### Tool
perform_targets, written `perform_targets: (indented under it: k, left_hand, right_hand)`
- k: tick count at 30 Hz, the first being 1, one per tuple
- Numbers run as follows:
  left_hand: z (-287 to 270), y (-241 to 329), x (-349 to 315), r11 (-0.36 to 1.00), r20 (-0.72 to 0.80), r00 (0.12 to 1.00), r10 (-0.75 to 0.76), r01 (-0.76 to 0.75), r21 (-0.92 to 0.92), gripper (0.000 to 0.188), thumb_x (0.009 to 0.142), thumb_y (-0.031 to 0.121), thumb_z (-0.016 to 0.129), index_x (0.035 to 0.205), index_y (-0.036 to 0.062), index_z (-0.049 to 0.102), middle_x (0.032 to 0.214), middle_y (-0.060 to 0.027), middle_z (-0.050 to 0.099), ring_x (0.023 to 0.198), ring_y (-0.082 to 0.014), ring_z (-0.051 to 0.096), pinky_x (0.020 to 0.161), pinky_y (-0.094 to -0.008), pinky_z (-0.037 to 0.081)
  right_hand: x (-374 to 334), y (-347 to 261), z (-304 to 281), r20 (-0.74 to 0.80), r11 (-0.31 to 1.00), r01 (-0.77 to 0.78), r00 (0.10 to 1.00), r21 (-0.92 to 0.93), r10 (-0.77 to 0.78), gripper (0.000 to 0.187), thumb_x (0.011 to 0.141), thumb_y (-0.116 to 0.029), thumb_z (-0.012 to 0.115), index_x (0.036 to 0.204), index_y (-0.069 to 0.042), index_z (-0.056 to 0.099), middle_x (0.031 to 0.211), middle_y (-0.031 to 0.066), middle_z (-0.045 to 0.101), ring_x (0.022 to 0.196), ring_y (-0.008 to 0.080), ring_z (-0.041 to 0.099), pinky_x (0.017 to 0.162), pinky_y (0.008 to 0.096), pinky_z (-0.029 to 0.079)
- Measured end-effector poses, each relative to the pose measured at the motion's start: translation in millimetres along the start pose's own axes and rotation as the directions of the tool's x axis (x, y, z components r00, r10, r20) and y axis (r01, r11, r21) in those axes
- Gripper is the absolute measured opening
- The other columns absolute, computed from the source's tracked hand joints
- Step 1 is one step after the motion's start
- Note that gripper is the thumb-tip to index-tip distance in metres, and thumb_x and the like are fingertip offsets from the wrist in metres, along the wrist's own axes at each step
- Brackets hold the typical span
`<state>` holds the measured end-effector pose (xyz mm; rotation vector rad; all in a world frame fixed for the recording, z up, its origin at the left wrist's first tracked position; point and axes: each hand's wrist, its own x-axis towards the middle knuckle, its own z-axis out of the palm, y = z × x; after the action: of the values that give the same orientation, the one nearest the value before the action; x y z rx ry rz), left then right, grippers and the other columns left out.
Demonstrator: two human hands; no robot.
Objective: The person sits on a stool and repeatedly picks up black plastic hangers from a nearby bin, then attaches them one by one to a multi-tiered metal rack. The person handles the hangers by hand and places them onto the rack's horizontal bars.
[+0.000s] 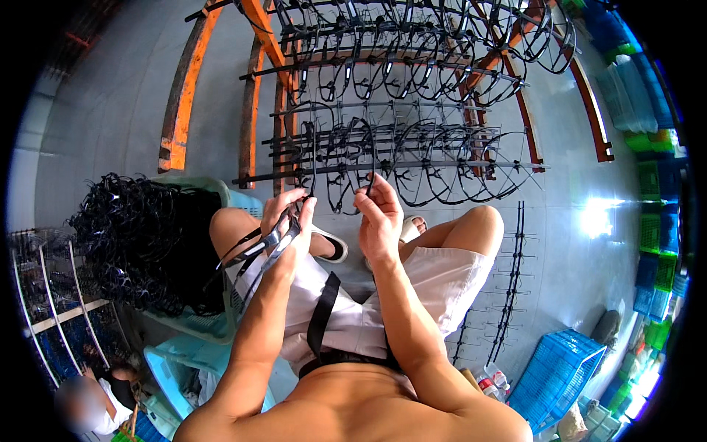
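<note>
In my left hand (289,221) is a bunch of thin, curved black frames with glossy silver-grey parts (274,244); its fingers are closed around them. My right hand (381,217) is raised at the near rod of the rack, thumb and fingers pinched on the end of a black curved frame (373,158). That frame reaches up across the black rod (427,166); how it meets the rod's prongs is too small to tell. Along this rod, to the right of my hands, hang several similar looped frames (449,193).
An orange rack (182,96) carries more rods of frames. By my left knee, a pale green basket (234,295) is heaped with black frames (147,243). Pronged rods (512,280) lie on the floor at right, near a blue crate (554,376). Another person (110,401) sits lower left.
</note>
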<state>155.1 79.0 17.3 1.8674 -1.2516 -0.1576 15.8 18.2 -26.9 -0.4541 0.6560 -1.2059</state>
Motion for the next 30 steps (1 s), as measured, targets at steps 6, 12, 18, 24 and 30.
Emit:
perform_targets:
  k: [6, 12, 18, 24, 30]
  left_hand:
    - [1.0, 0.4, -1.9, 1.000, -0.008, 1.000, -0.017, 0.017, 0.000, 0.022, 0.082, 0.012, 0.073, 0.099, 0.0026, 0.064, 0.086, -0.0091, 0.065, 0.071, -0.0175, 0.056, 0.066, -0.0298, 0.048]
    - [-24.6, 14.0, -7.1, 0.961, 0.118, 0.967, -0.224, 0.239, -0.137, 0.026, 0.092, 0.014, 0.061, 0.114, 0.0002, 0.059, 0.095, -0.0091, 0.066, 0.075, -0.0119, 0.054, 0.069, -0.0274, 0.046]
    - [-70.9, 47.4, -18.4, 0.686, 0.455, 0.891, -0.001, 0.331, -0.647, 0.051, 0.101, 0.035, 0.035, 0.131, -0.0043, 0.047, 0.141, -0.0154, 0.040, 0.136, -0.0241, 0.030, 0.112, -0.0367, 0.020]
    - [-66.0, 52.1, -26.8, 0.511, 0.590, 0.796, 0.135, 0.454, -0.730, 0.053, 0.095, 0.037, 0.054, 0.127, -0.0043, 0.051, 0.137, -0.0145, 0.045, 0.130, -0.0247, 0.040, 0.109, -0.0382, 0.028]
    - [-25.8, 62.0, -42.1, -0.040, 0.458, 0.888, 0.030, 0.459, -0.887, 0.037, 0.100, 0.029, 0.043, 0.103, -0.0037, 0.061, 0.109, -0.0182, 0.063, 0.109, -0.0310, 0.057, 0.100, -0.0405, 0.041]
  right_hand:
    - [2.8, -2.2, -3.6, 0.018, 0.995, -0.068, 0.998, 0.069, 0.067, 0.038, 0.084, 0.008, 0.063, 0.121, 0.000, 0.056, 0.095, 0.0043, 0.065, 0.087, 0.0109, 0.060, 0.083, 0.0235, 0.048]
    - [-18.5, -24.0, 22.8, 0.234, 0.329, 0.363, 0.898, -0.871, -0.372, 0.053, 0.082, 0.003, 0.065, 0.130, -0.002, 0.045, 0.124, 0.0155, 0.045, 0.115, 0.0254, 0.046, 0.095, 0.0359, 0.041]
    - [-53.7, -52.0, 59.3, 0.685, 0.766, 0.296, 0.687, -0.571, 0.245, 0.026, 0.090, -0.010, 0.061, 0.112, 0.003, 0.057, 0.104, 0.0142, 0.060, 0.099, 0.0275, 0.055, 0.090, 0.0345, 0.042]
    - [-67.0, -77.8, 57.4, 0.665, 0.666, 0.418, 0.730, -0.618, 0.158, 0.016, 0.090, -0.008, 0.061, 0.102, 0.002, 0.062, 0.094, 0.0156, 0.060, 0.090, 0.0340, 0.060, 0.081, 0.0370, 0.048]
    - [-75.2, -109.1, 29.7, 0.474, 0.620, 0.394, 0.880, -0.678, -0.040, 0.013, 0.091, -0.007, 0.057, 0.099, 0.004, 0.060, 0.101, 0.0151, 0.058, 0.093, 0.0258, 0.059, 0.081, 0.0320, 0.047]
